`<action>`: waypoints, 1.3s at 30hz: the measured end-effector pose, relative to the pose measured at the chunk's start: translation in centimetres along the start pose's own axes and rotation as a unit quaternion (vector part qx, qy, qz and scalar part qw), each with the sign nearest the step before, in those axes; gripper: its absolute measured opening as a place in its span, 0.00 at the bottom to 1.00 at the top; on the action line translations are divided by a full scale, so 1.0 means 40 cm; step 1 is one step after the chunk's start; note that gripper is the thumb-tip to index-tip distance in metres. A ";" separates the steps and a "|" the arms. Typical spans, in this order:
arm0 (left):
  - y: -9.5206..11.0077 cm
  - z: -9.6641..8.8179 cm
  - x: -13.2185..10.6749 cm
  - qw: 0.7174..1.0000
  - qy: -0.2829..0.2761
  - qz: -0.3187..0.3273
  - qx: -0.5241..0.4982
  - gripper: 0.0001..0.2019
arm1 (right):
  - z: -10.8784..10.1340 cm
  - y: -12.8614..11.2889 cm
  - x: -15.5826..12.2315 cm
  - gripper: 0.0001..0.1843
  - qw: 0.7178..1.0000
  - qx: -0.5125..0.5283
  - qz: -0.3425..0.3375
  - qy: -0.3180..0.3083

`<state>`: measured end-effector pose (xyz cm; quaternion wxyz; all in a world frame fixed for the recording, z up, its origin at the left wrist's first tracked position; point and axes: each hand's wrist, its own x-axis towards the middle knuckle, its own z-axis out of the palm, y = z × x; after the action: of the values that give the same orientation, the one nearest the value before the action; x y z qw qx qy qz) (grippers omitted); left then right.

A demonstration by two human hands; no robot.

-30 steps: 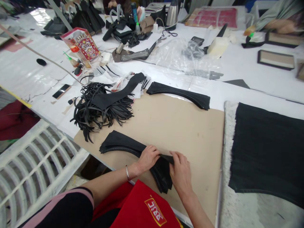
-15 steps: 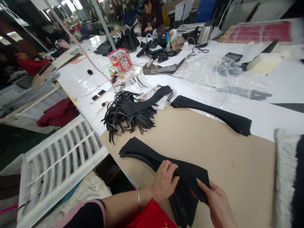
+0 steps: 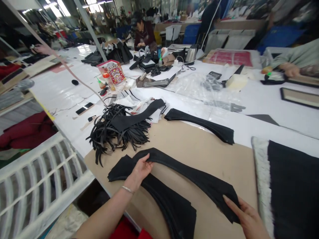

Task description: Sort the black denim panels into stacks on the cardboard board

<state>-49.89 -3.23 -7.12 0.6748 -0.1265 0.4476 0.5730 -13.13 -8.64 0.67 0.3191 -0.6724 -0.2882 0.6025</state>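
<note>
Curved black piece (image 3: pixel 189 172) grasped toward both ends

Nearest me, the red of my garment (image 3: pixel 122 229) shows under my left forearm. My right hand (image 3: pixel 240 209) grips the right end of the piece, thumb pressed on top and fingers beneath. My left hand (image 3: pixel 142 167) pinches its near edge toward the left end. The piece spans the middle of a brown sheet (image 3: pixel 219 159); whether it touches the sheet, I cannot tell. Between it and the sheet's near edge lies a stack of similar black pieces (image 3: pixel 174 202), its left end partly behind my left hand.

Off the sheet's right edge, a black panel (image 3: pixel 294 186) rests on a pale slab (image 3: pixel 260 166). Over the sheet's far left corner spreads a heap of thin black strips (image 3: pixel 104 139), with a wide black band (image 3: pixel 139 118) across it. A second black stack (image 3: pixel 199 124) lies along the sheet's far edge.

Farther over the white table (image 3: pixel 64 124), toward its left edge, is a dark flat object (image 3: pixel 84 108); beyond stands a red patterned box (image 3: pixel 116 73). Clear plastic (image 3: pixel 189 81) lies crumpled in the middle. Near the table's right side, a co-worker's hand (image 3: pixel 290 69) is by dark-edged panels (image 3: pixel 300 98). A person in dark clothes (image 3: pixel 147 38) is at the far end.
</note>
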 end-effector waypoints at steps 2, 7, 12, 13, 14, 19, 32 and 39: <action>0.012 0.020 0.026 0.999 -0.004 0.015 0.036 0.06 | -0.035 0.026 0.043 0.29 0.999 -0.016 -0.023 0.018; -0.007 0.010 0.067 0.978 0.072 0.079 0.182 0.06 | -0.092 0.130 0.137 0.29 0.965 -0.228 -0.093 0.095; 0.008 -0.034 0.043 0.876 0.204 0.245 0.362 0.27 | -0.040 0.165 0.124 0.28 0.802 -0.456 -0.264 0.281; 0.011 -0.040 0.034 0.836 0.214 0.294 0.412 0.28 | -0.014 0.164 0.115 0.26 0.782 -0.478 -0.300 0.264; 0.011 -0.046 0.026 0.785 0.203 0.344 0.474 0.26 | 0.013 0.164 0.107 0.25 0.767 -0.500 -0.325 0.238; -0.029 -0.065 0.028 0.518 -0.004 0.433 0.738 0.21 | 0.104 0.215 0.098 0.26 0.706 -0.590 -0.354 0.168; -0.080 0.008 0.093 0.515 -0.044 0.428 0.741 0.18 | 0.040 0.261 0.117 0.35 0.696 -0.568 -0.375 0.229; 0.064 0.158 0.221 0.496 0.090 0.396 0.767 0.11 | 0.035 0.262 0.117 0.29 0.746 -0.541 -0.345 0.181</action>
<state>-49.77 7.71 -9.28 0.1644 0.5813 0.7723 0.1968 -14.00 -11.52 -10.52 0.1345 -0.6836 -0.7147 0.0615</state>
